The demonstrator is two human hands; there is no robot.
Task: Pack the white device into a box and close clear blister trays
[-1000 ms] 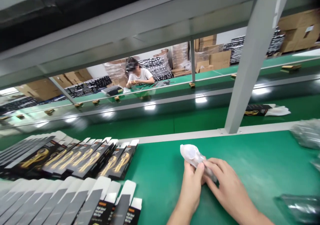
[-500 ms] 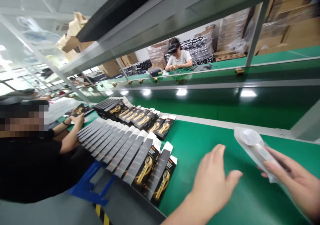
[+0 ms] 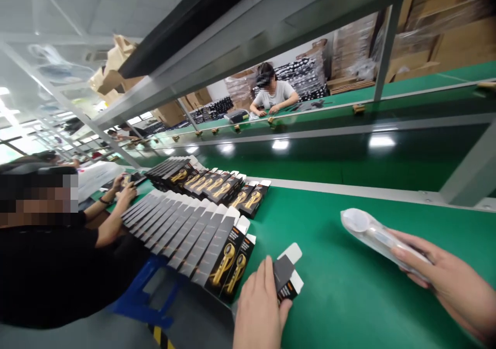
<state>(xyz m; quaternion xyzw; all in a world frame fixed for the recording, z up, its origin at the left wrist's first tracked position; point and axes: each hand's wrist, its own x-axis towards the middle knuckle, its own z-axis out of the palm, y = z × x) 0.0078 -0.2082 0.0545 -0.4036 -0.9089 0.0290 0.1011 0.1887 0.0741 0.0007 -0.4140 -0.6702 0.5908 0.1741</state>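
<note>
Bare hands [image 3: 258,313] and forearms, no sleeves visible

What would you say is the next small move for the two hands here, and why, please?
Probably bring the black box in the left hand across toward the bagged item in the right hand. The box's white end flaps look open, it is already lifted off the row of boxes, and the two hands are apart above the green table.

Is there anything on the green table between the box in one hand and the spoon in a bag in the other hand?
No. Only bare green table lies between the black box in the left hand and the bagged spoon in the right hand. The rows of boxes sit off to the left.
</note>
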